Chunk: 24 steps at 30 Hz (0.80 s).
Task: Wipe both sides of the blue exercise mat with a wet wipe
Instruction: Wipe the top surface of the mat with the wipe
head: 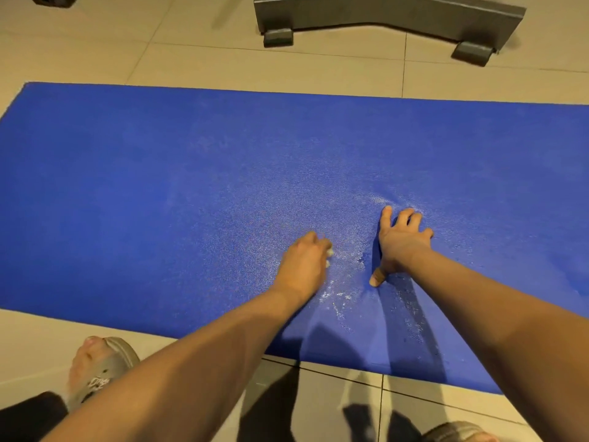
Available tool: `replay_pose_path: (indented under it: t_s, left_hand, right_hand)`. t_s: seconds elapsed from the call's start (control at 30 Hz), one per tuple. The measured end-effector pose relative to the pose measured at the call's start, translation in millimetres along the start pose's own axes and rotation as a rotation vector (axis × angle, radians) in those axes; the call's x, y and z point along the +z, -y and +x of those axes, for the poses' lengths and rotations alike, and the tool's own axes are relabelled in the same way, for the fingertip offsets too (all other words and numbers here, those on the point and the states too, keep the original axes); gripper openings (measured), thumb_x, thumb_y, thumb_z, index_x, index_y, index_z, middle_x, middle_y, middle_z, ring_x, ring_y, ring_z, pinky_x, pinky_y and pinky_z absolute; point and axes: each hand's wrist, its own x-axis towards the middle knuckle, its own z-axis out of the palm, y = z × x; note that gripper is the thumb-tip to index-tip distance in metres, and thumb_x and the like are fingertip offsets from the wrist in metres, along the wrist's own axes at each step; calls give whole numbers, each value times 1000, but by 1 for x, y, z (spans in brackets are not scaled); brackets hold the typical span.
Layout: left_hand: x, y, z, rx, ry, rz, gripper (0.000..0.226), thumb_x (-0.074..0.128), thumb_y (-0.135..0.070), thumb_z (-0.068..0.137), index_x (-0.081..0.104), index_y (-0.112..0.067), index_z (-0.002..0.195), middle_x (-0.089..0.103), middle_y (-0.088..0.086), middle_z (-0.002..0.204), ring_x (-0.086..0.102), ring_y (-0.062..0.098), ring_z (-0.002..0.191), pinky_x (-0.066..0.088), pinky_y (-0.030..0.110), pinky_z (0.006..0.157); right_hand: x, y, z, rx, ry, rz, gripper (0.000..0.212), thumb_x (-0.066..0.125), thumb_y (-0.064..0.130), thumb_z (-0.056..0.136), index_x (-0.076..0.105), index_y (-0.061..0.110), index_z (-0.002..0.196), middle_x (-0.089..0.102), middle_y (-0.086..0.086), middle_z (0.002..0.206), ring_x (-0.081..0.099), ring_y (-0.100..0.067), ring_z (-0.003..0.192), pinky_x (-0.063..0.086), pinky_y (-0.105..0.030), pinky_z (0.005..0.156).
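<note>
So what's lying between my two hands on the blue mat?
Only textured blue exercise mat, glistening with whitish wet patches, separates the left hand, gripping the white wet wipe, from the right hand. Head view.

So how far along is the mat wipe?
Early, it seems. Done: wet streaks show only around the hands on the blue mat. In hand: left hand grips the wet wipe against the mat; right hand presses it flat, fingers spread. Left: the far and left stretches look unwiped; the underside cannot be judged.
</note>
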Motion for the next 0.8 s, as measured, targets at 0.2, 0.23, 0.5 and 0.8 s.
replay_pose_path:
  t_s: [0.2,0.23,0.5,0.8]
  left_hand:
    - [-39,82,-22,-276,-184,26,10,59,-14,95,68,-14,99,61,9,98,62,32,88,51,40,76]
    - [-41,87,-24,-339,-207,2,9,58,-17,97,66,-15,98,63,8,97,62,30,88,50,39,75]
    - [-5,13,-21,-419,-237,-219,7,58,-15,97,64,-15,99,66,4,97,57,20,81,37,31,71]
    - [10,-19,-22,-39,-5,-18,13,54,-21,100,63,-14,105,60,11,102,62,36,89,51,44,75]
  right_hand:
    - [0,0,-1,-3,-9,11,175,90,71,39,-26,6,152,-7,-34,158,-1,-55,147,32,-67,108]
    - [0,0,-1,-4,-10,11,175,90,71,39,-26,6,152,-7,-34,158,-1,-55,147,32,-68,107]
    - [1,1,1,7,-18,0,176,92,70,37,-25,8,153,-4,-32,158,1,-54,147,32,-67,107]
    - [0,3,3,23,0,-3,177,92,69,37,-26,8,153,-5,-33,158,0,-55,147,32,-67,107]
